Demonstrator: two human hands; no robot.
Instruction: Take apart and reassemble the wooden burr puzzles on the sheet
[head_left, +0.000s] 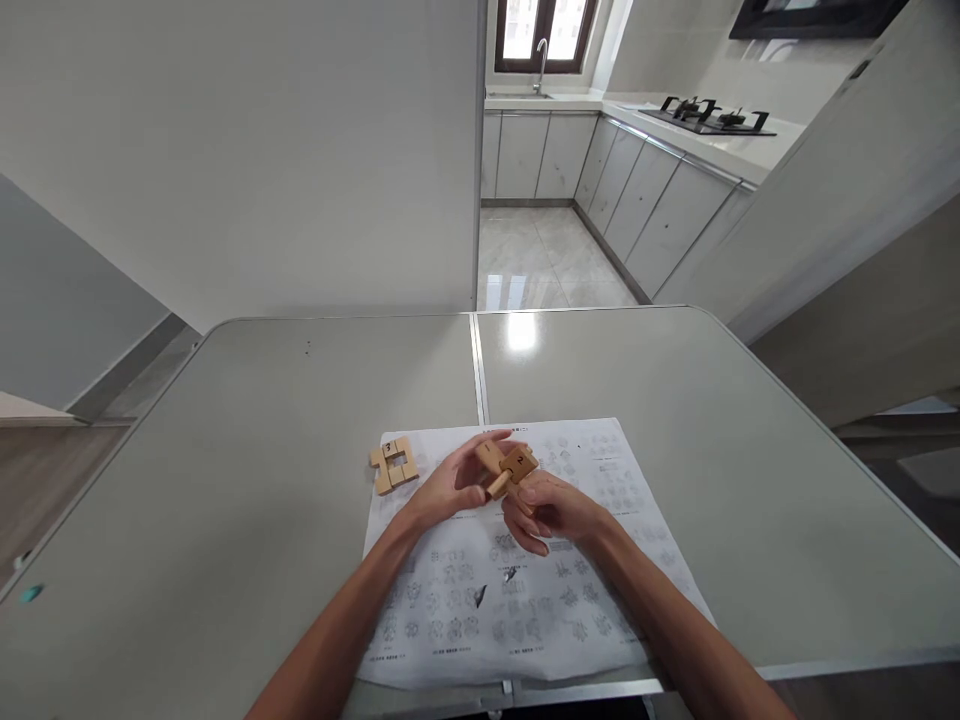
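Observation:
My left hand (450,486) curls around the left side of a small wooden block puzzle (517,462), fingers behind it and thumb below. From the lower right, my right hand (553,508) pinches the same puzzle, its fingers bent. One of the joined pieces carries a black "2"; a lighter piece beside it bears a mark like "1". A short wooden peg-like part sticks out toward the lower left. Left of my hands, another notched wooden piece (393,465) marked "3" lies flat, partly over the edge of a printed paper sheet (457,640).
The sheet, full of small diagrams, lies beneath my hands on a grey-green table (300,400) with a metal centre seam (478,365). Two small dark scraps or tears show on the paper. A teal bit (31,593) sits near the left edge. Beyond are white walls and a kitchen.

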